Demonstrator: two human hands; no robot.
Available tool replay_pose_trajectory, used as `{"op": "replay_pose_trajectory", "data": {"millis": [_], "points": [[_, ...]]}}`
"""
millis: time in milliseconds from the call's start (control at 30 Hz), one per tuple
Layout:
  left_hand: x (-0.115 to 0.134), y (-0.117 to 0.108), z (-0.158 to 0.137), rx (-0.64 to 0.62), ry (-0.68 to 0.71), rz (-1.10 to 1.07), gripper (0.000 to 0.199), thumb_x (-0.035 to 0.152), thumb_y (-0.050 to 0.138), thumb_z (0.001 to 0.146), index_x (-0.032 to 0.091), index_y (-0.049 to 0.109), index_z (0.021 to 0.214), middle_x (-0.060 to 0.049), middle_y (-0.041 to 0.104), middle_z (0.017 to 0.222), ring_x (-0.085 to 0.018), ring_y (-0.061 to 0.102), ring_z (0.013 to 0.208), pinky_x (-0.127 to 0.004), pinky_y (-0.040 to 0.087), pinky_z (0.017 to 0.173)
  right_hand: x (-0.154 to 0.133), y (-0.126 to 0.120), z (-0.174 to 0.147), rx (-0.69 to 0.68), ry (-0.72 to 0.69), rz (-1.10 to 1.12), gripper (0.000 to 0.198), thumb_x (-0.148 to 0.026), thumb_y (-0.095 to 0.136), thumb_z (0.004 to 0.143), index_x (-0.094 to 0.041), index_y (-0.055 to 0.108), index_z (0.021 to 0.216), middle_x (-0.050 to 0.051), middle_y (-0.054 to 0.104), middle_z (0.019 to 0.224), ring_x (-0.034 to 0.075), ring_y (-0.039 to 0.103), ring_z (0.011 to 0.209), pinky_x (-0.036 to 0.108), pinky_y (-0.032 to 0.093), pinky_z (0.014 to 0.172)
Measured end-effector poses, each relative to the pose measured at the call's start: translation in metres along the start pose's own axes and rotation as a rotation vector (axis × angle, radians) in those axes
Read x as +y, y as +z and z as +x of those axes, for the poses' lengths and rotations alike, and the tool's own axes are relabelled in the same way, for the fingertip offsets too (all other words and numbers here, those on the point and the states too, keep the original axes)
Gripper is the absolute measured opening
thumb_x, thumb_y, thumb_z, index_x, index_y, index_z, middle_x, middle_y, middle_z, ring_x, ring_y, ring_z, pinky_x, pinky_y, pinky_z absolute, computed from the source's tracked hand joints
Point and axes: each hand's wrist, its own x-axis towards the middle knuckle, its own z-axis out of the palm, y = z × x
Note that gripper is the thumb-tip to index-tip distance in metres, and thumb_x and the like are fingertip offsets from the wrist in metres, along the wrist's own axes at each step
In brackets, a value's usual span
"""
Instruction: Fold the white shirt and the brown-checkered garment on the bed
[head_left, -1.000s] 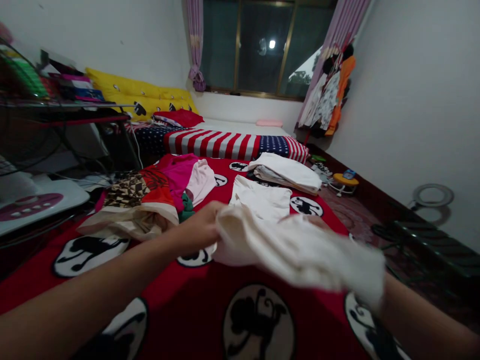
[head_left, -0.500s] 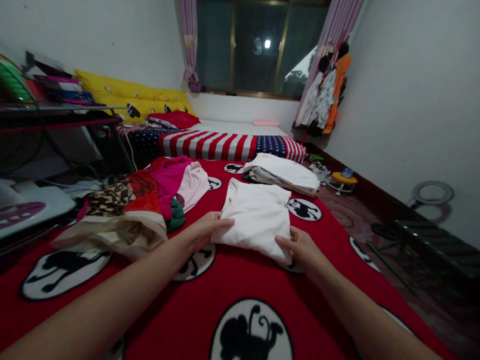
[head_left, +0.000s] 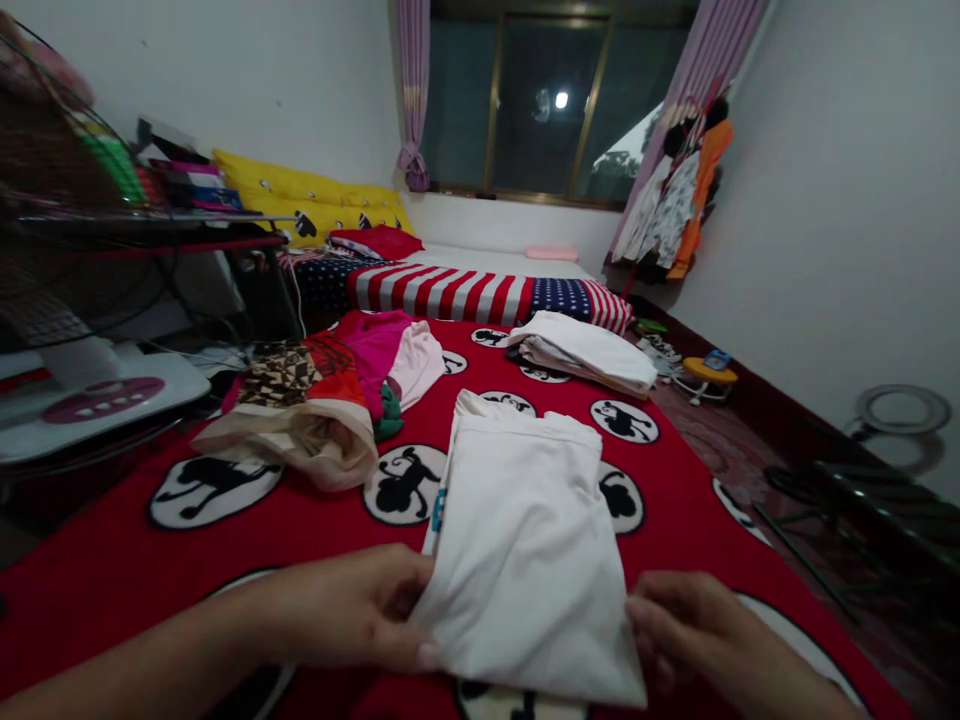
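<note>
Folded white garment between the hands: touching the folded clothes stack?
No: the red monkey-print blanket shows between the folded white garment and the folded clothes stack farther back.

The red blanket leaves passage between the white garment and the clothes heap obstructing the left.

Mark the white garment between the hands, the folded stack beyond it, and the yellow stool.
White garment [head_left: 529, 555]: head view, middle of its upper face.
Folded stack [head_left: 589, 342]: head view, top white layer.
Yellow stool [head_left: 703, 372]: head view, its seat.
</note>
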Motion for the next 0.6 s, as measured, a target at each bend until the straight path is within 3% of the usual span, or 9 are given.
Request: {"op": "replay_pose_trajectory", "data": {"millis": [67,133,233,300,400,467,600], "points": [[0.006,-0.012,-0.004,-0.032,-0.013,0.082,0.041,0.056,0.068,0.072,0.018,0.071,0.089,-0.001,0.068,0.08,-0.021,0.062,0.081,-0.026,0.047,0.073,-0.025,-0.017,0.005,0.102,-0.04,-0.182,0.038,-0.054,0.063,0.076,-0.018,0.064,0.063,0.002,0.061,0.056,0.013,0.056,0.05,0.022,0.041,0.046],[0.02,-0.034,0.003,0.028,-0.058,0.224,0.04,0.055,0.066,0.074,0.017,0.072,0.083,-0.003,0.067,0.071,-0.019,0.061,0.069,-0.023,0.046,0.062,-0.065,-0.028,0.022,0.169,-0.181,-0.251,0.032,-0.05,0.064,0.076,-0.02,0.065,0.065,0.002,0.06,0.057,0.013,0.055,0.051,0.022,0.041,0.047],[0.04,-0.071,0.032,0.315,-0.054,0.313,0.039,0.052,0.068,0.071,0.014,0.07,0.072,-0.005,0.067,0.066,-0.016,0.061,0.058,-0.021,0.044,0.051,-0.119,-0.02,0.065,0.177,-0.378,-0.272,0.026,-0.045,0.061,0.078,-0.02,0.066,0.072,0.002,0.064,0.064,0.015,0.06,0.054,0.023,0.044,0.049],[0.044,-0.092,0.058,0.579,-0.039,0.256,0.039,0.052,0.067,0.071,0.013,0.065,0.064,-0.005,0.067,0.062,-0.015,0.06,0.05,-0.021,0.042,0.046,-0.135,-0.006,0.101,0.199,-0.459,-0.346,0.021,-0.038,0.059,0.08,-0.019,0.067,0.076,0.002,0.067,0.069,0.015,0.062,0.056,0.025,0.045,0.053],[0.035,-0.11,0.091,0.825,0.005,0.225,0.038,0.046,0.064,0.074,0.014,0.057,0.056,-0.003,0.06,0.048,-0.013,0.056,0.042,-0.018,0.037,0.04,-0.124,0.016,0.154,0.369,-0.489,-0.522,0.01,-0.027,0.061,0.078,-0.02,0.069,0.079,0.005,0.071,0.079,0.02,0.066,0.071,0.03,0.049,0.065],[0.022,-0.114,0.106,0.887,0.028,0.186,0.035,0.045,0.061,0.077,0.015,0.055,0.06,-0.002,0.059,0.048,-0.012,0.055,0.04,-0.018,0.037,0.039,-0.103,0.027,0.178,0.456,-0.499,-0.572,0.014,-0.023,0.062,0.076,-0.02,0.069,0.088,0.007,0.072,0.091,0.023,0.066,0.083,0.034,0.05,0.073],[-0.003,-0.114,0.12,0.932,0.059,0.114,0.031,0.044,0.056,0.081,0.015,0.054,0.069,-0.001,0.06,0.056,-0.012,0.056,0.041,-0.019,0.04,0.039,-0.068,0.04,0.193,0.412,-0.573,-0.601,0.034,-0.029,0.065,0.076,-0.018,0.065,0.109,0.01,0.069,0.102,0.025,0.064,0.093,0.037,0.048,0.081]]}}
